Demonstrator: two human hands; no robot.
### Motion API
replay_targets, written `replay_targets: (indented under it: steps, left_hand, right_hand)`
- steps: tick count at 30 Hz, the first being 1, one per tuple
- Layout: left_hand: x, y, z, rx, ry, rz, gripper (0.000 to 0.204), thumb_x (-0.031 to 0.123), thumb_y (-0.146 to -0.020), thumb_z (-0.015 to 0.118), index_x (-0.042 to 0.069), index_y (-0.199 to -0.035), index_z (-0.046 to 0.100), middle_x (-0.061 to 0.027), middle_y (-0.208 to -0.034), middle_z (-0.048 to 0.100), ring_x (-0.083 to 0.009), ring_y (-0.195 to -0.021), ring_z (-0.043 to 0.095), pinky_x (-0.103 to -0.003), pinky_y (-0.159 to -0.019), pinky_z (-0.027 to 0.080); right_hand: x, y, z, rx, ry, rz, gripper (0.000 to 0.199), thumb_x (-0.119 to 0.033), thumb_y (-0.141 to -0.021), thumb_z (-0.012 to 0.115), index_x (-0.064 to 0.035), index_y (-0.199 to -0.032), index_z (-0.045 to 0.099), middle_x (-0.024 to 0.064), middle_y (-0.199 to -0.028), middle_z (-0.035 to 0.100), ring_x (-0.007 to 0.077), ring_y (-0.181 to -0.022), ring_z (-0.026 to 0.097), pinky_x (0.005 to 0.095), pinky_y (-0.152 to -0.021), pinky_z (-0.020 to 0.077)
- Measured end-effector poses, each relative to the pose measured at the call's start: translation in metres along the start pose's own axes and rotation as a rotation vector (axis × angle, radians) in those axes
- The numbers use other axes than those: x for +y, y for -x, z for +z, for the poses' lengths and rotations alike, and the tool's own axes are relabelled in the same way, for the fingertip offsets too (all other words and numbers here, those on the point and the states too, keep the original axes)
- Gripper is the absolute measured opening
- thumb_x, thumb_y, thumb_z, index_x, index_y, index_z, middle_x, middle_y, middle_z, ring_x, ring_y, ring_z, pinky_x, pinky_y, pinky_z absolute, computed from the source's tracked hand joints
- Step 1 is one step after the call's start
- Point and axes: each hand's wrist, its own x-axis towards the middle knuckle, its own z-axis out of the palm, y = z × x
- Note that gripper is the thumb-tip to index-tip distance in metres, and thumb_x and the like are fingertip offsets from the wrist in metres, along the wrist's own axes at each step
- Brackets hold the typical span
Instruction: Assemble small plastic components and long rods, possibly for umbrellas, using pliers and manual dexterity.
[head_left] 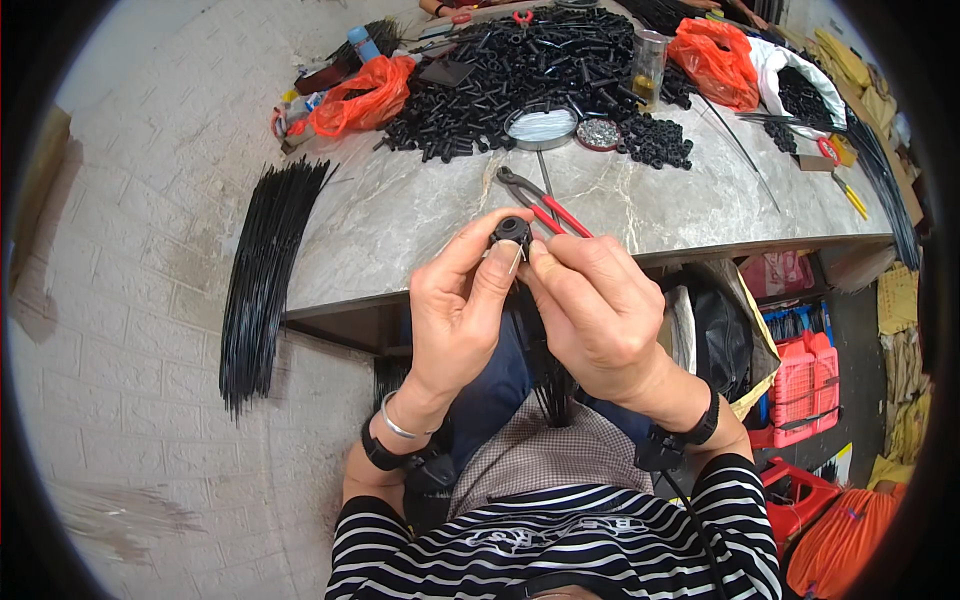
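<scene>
My left hand (455, 315) pinches a small round black plastic fitting (513, 228) between thumb and fingers, its ringed end with a central hole facing up. Close against the fitting's right side, my right hand (605, 318) is closed, thumb and index finger pressed together. What it grips there, if anything, is too small to make out. Below the hands, thin black rods (550, 388) run down over my lap; their upper ends are hidden. Just beyond my fingers lie red-handled pincers (548, 208) on the marbled table (400, 220).
A heap of black plastic parts (540, 70) covers the table's far side, with a dish of white pins (541, 128) and a small metal-parts dish (598, 134) before it. A long bundle of black rods (270, 270) overhangs the left edge. Red crates (800, 390) stand low right.
</scene>
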Motion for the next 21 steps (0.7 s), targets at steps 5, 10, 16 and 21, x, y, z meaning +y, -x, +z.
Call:
replay_targets:
  steps: [5, 10, 16, 21]
  left_hand:
    - [0.004, 0.001, 0.005, 0.04, -0.102, 0.0, 0.028, 0.01, -0.096, 0.049, -0.004, -0.119, 0.056, -0.0063, -0.097, 0.064, -0.007, -0.085, 0.057, -0.02, -0.076, 0.045]
    - [0.004, -0.001, 0.002, 0.013, -0.171, 0.053, 0.029, 0.011, -0.097, 0.047, -0.003, -0.121, 0.056, -0.0052, -0.097, 0.065, -0.0073, -0.085, 0.057, -0.021, -0.076, 0.046]
    - [0.002, -0.002, 0.003, 0.008, -0.164, 0.055, 0.03, 0.01, -0.096, 0.05, -0.002, -0.122, 0.055, -0.0048, -0.098, 0.064, -0.0065, -0.085, 0.057, -0.02, -0.074, 0.046]
    - [0.001, -0.008, -0.002, 0.005, 0.094, -0.058, 0.034, 0.001, -0.083, 0.066, -0.002, -0.117, 0.059, -0.0045, -0.096, 0.06, -0.0059, -0.084, 0.055, -0.02, -0.067, 0.049]
  right_hand:
    - [0.003, 0.001, 0.002, 0.002, 0.034, -0.026, 0.023, 0.003, -0.065, 0.067, 0.0044, -0.087, 0.064, 0.0103, -0.082, 0.061, 0.0226, -0.066, 0.06, 0.0295, -0.054, 0.049]
    - [0.004, -0.001, 0.003, 0.033, 0.02, -0.01, 0.019, 0.003, -0.067, 0.067, 0.0041, -0.086, 0.064, 0.0099, -0.08, 0.06, 0.0218, -0.065, 0.06, 0.0295, -0.052, 0.0487]
    - [0.007, 0.001, 0.003, 0.035, 0.028, -0.002, 0.019, 0.003, -0.068, 0.067, 0.0038, -0.087, 0.064, 0.0104, -0.081, 0.061, 0.0219, -0.065, 0.06, 0.0297, -0.053, 0.0493]
    - [0.008, 0.002, -0.003, -0.079, -0.196, 0.164, 0.023, 0.003, -0.071, 0.069, 0.0049, -0.093, 0.063, 0.0127, -0.087, 0.061, 0.0232, -0.065, 0.061, 0.029, -0.054, 0.0504]
